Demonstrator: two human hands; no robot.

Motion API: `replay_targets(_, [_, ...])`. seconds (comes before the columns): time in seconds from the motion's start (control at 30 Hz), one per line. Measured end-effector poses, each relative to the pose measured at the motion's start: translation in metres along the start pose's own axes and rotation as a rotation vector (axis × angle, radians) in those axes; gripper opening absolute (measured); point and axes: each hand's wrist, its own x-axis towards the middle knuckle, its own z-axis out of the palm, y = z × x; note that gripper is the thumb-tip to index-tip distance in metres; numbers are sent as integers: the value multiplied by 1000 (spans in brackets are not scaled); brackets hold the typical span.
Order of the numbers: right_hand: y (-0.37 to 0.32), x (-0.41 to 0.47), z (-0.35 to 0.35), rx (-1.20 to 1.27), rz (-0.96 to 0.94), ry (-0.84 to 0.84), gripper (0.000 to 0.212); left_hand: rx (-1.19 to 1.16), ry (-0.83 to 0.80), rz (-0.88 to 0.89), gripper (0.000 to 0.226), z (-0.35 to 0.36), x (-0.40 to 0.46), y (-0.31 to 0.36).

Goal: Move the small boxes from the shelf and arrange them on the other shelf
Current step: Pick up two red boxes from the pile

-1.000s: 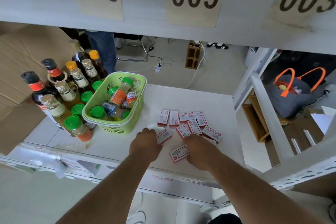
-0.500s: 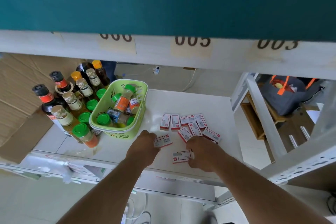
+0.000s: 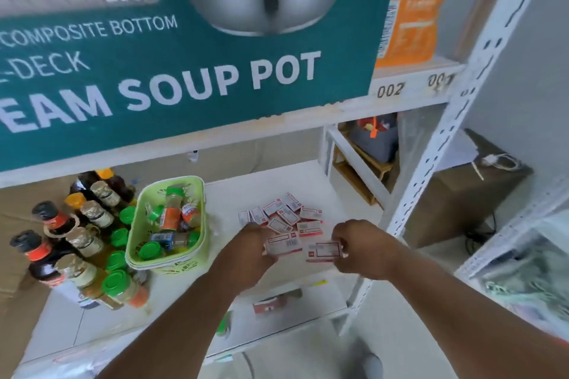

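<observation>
We hold one small box in each hand above the front of the white shelf (image 3: pixel 277 175). Our left hand (image 3: pixel 249 251) has its fingers curled round the left end of a white and red box (image 3: pixel 284 244), and our right hand (image 3: pixel 361 248) pinches the right end of a second box (image 3: pixel 323 251); the two boxes sit side by side, just apart, between our hands. Behind them the other small boxes (image 3: pixel 283 214) lie in a loose cluster on the shelf, some touching, several turned at different angles. To the left of that cluster stands a green basket (image 3: pixel 197 194) with spice jars lying inside it, and left of the basket a crowd of bottles (image 3: pixel 77 237) with green, orange and dark caps stands upright. On the shelf above rests a large teal soup pot carton (image 3: pixel 154 71), with an orange package (image 3: pixel 415 9) just to its right. One more red and white box (image 3: pixel 268 304) shows blurred on the level below, under our left forearm.
</observation>
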Motion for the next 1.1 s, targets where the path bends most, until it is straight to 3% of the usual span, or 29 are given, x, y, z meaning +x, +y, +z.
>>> replay_targets(0.2, [20,-80,-31,-33,204,39,26,-35,-103,212,47,8,-2,56])
replay_targets(0.3, [36,-118,-45,-63,293,81,15,-5,-134,291,39,16,1,92])
replay_targets(0.47, [66,-185,-61,-56,464,141,13,3,-193,464,24,36,0,165])
replay_targets(0.67, [110,-272,-86,-17,608,205,11,9,-282,602,25,66,2,253])
replay_targets(0.73, [128,-302,-96,-6,683,228,5,14,-283,642,25,75,2,287])
replay_targets(1.1, [212,-455,-193,-97,826,418,27,-34,-207,846,36,82,6,492])
